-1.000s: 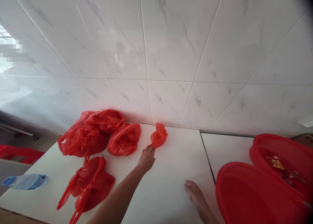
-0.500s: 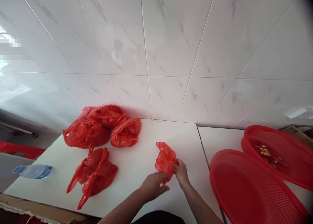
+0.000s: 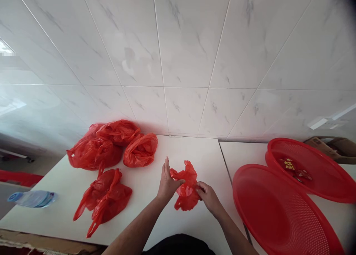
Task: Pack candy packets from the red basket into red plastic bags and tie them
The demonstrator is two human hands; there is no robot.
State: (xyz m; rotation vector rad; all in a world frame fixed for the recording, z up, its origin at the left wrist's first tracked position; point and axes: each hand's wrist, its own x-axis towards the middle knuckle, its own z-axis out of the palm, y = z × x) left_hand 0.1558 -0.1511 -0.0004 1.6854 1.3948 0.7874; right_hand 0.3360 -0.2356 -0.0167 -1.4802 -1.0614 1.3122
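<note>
Red bag [image 3: 189, 190] between left hand [image 3: 167, 184] and right hand [image 3: 209, 197], items [image 3: 295, 169] in rear basket [image 3: 325, 175]

2 hands [image 3: 167, 184] at 6 o'clock, 1 red bag [image 3: 187, 202] between. More bags [image 3: 96, 153] at 8–9, overlapping, can't count. 2 baskets [image 3: 264, 210] at 4, 1 bottle [image 3: 32, 198] at 8.

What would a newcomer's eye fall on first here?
First, the crumpled red bag pinched in the right hand, the left hand against it, over the white table. Then the bunched red bags at left and two big red baskets at right, the farther one holding small items.
</note>
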